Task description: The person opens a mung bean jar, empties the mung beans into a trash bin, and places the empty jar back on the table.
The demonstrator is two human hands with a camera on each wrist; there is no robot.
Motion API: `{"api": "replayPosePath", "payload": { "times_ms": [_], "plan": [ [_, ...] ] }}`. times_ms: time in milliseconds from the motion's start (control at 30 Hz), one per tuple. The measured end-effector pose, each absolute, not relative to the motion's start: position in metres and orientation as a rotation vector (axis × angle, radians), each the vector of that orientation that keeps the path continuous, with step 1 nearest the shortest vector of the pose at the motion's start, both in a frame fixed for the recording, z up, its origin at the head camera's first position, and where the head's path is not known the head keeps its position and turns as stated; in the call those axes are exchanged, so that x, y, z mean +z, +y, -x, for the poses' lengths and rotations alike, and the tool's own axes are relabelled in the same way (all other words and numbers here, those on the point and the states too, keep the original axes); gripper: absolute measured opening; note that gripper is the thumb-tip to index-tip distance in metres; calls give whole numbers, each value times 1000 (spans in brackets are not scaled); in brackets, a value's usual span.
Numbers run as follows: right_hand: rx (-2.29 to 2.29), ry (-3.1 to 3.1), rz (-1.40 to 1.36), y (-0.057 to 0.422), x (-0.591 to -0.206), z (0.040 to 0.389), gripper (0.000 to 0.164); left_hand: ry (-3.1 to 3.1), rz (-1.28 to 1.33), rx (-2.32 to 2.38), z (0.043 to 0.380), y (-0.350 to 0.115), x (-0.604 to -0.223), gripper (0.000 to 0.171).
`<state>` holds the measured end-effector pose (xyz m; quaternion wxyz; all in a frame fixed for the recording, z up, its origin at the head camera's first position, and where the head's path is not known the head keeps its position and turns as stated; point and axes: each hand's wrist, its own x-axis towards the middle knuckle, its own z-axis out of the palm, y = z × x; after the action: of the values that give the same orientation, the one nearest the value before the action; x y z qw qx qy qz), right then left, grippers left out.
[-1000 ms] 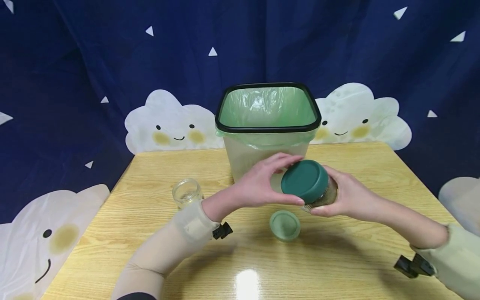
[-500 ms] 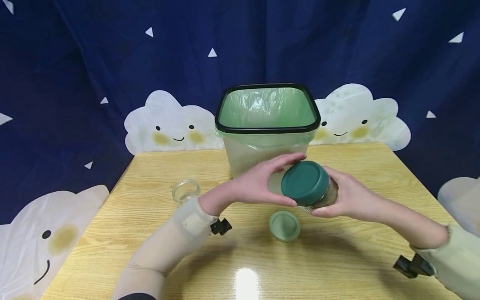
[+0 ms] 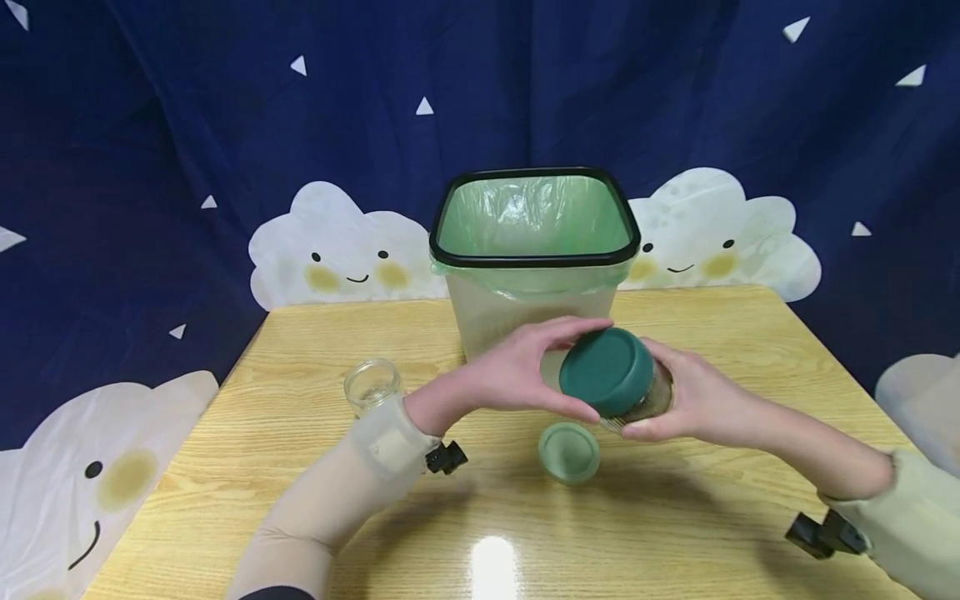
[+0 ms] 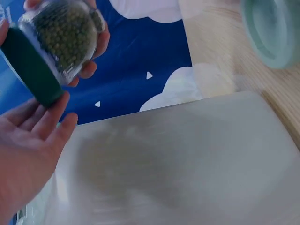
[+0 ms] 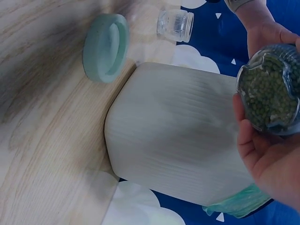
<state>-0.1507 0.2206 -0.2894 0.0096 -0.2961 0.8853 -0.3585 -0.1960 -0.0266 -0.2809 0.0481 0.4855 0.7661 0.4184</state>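
Note:
A glass jar point(image 3: 657, 395) of small green beans is held above the table, tilted with its dark green lid point(image 3: 606, 372) facing left and toward the head camera. My right hand point(image 3: 697, 396) grips the jar's body from the right. My left hand point(image 3: 510, 372) holds the lid by its rim, thumb on one side and fingers on the other. In the right wrist view the beans point(image 5: 266, 89) show through the glass. Below the hands a pale green round lid point(image 3: 569, 454) lies on the table, inner side up.
Behind the hands stands a pale bin with a black rim point(image 3: 536, 262) and a green liner point(image 3: 536, 212). An uncapped clear glass jar point(image 3: 372, 383) stands at the left, partly behind my left sleeve. A blue cloud-print curtain point(image 3: 480, 83) backs the wooden table point(image 3: 315, 350).
My left hand's fingers have shifted around the lid's rim, drawing off a little and closing on it again. Jar and right hand stay nearly in place.

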Motion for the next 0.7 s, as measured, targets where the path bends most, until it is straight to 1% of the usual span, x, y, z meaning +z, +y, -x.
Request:
{"api": "replayPosePath", "payload": {
  "times_ms": [233,467,700],
  "plan": [
    [-1133,2785,894,220,-289,152,80,2538,-1390,1165,194,-24,-282,95],
    [-1125,2802,910,222,-290,152,81,2407,-1472,1143,197,-25,-284,106],
    [-1133,2795,945,220,-287,151,83,2114,-1556,1363,204,-30,-280,99]
  ]
}}
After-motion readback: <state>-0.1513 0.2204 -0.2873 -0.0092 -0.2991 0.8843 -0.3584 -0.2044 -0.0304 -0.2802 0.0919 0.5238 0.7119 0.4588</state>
